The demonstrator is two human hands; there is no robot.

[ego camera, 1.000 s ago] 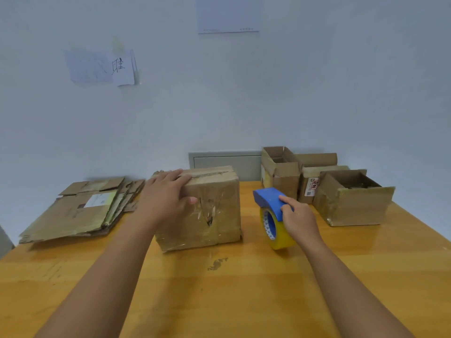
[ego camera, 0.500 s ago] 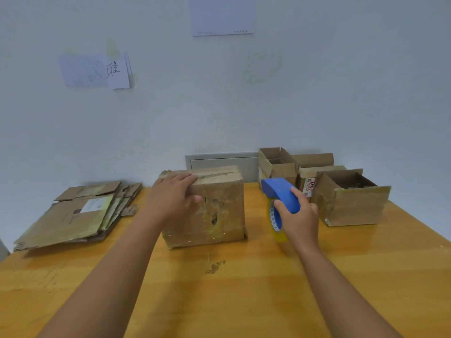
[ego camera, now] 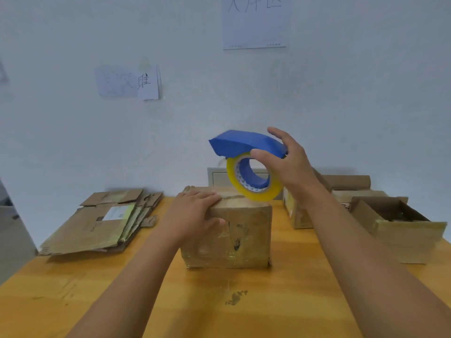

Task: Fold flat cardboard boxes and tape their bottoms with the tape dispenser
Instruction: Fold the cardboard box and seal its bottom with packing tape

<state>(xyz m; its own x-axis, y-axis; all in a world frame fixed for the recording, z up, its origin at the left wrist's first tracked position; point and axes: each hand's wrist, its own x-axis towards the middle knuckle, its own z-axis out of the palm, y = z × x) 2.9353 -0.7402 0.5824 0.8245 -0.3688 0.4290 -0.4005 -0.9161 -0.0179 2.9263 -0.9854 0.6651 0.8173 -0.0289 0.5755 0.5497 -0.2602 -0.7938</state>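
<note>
A worn brown cardboard box stands folded up in the middle of the wooden table, its closed flaps on top. My left hand presses flat on the top left edge, thumb down the front face. My right hand grips the blue tape dispenser with its yellow tape roll, held in the air just above the box's top right. The roll's lower rim is near the box top; whether they touch is unclear.
A pile of flat cardboard boxes lies at the left of the table. Open folded boxes stand at the right, one partly behind my right arm. Papers hang on the white wall behind.
My right hand has lifted the tape dispenser from the table, right of the box, up and left to above the box top. My left hand stays on the box.
</note>
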